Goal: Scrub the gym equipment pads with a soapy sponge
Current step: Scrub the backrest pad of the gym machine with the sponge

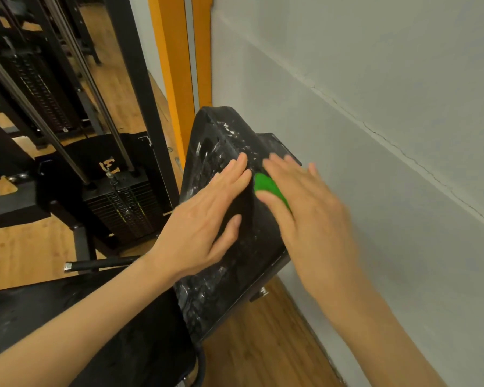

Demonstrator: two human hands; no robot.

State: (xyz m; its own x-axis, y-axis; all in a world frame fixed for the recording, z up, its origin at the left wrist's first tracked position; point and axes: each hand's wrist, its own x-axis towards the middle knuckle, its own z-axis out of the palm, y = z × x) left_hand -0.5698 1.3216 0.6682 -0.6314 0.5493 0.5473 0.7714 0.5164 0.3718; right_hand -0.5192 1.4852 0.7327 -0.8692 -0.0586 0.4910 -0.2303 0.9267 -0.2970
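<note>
A black back pad [215,152] of a gym bench rises tilted near the wall, wet with streaks of foam. My left hand [207,216] lies flat on its face with straight fingers. My right hand [305,208] presses a green sponge [266,184] against the pad with straight fingers; most of the sponge is hidden under the palm. A black seat pad [67,317] spreads out at the lower left, also wet.
A grey wall [375,107] stands close on the right. A weight stack [120,208] with guide rods and a black frame stands at left on the wood floor [263,344]. A chrome-tipped bar [95,265] sticks out beside the seat. A yellow door frame [176,65] is behind.
</note>
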